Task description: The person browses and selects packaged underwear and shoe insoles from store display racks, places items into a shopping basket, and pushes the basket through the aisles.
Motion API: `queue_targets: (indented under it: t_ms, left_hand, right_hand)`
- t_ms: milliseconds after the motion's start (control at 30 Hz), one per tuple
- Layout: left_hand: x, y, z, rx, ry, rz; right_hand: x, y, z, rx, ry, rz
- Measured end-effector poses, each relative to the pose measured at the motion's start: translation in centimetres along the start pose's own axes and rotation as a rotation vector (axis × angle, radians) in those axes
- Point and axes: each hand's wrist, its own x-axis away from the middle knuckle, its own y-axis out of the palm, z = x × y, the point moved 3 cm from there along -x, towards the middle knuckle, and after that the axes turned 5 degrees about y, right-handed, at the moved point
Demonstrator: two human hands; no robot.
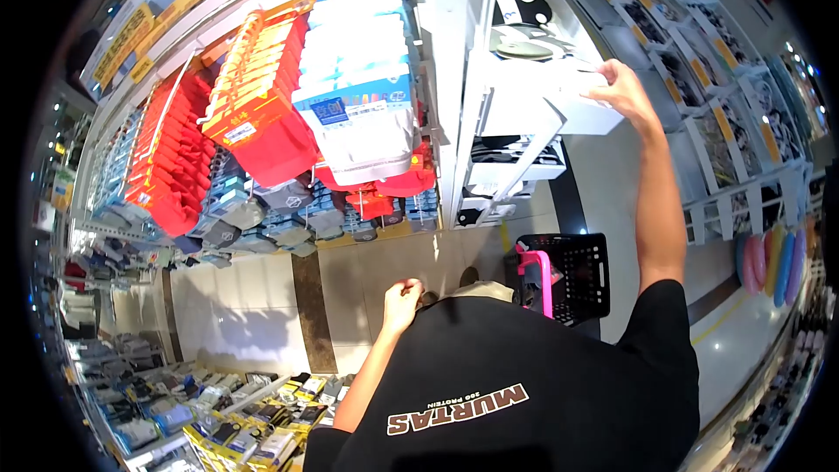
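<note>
My right hand (622, 94) reaches out to the upper white shelf bin (533, 100) on the end of a white rack. Its fingers are pinched together at the bin's right corner, and glare hides what lies between them. Behind that corner, flat black and white items (522, 10) and grey-green ones (524, 42) lie in the bin. Low in front of my body hangs my left hand (403, 301), its fingers curled in and nothing visible in them.
Hanging packs of red socks (278, 144) and white socks (371, 135) fill the rack at left. A black shopping basket (587, 275) with a pink handle (544, 273) is on the floor side. Tiered bins (699, 114) line the right; packaged goods (253, 428) lie lower left.
</note>
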Motion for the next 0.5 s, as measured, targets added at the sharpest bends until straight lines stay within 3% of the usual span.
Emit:
queue_targets:
  t_ms: [100,333,400,500]
  left_hand:
    - [-0.6,0.7,1.7,-0.081,0.047,-0.014]
    - [-1.5,3.8,4.3,-0.177,0.083,-0.051]
    - [-1.9,4.9,4.9,-0.179,0.100,-0.067]
    - [-1.6,5.8,6.0,-0.107,0.087,-0.088]
  right_hand:
    - [-0.6,0.3,1.3,-0.193,-0.098,-0.079]
    - [0.1,-0.9,1.6,-0.550,-0.085,-0.144]
    - [-0.5,-1.7,2.0,-0.861,-0.175,0.006]
    - [-0.1,-3.3,3.1,-1.053,-0.077,0.195]
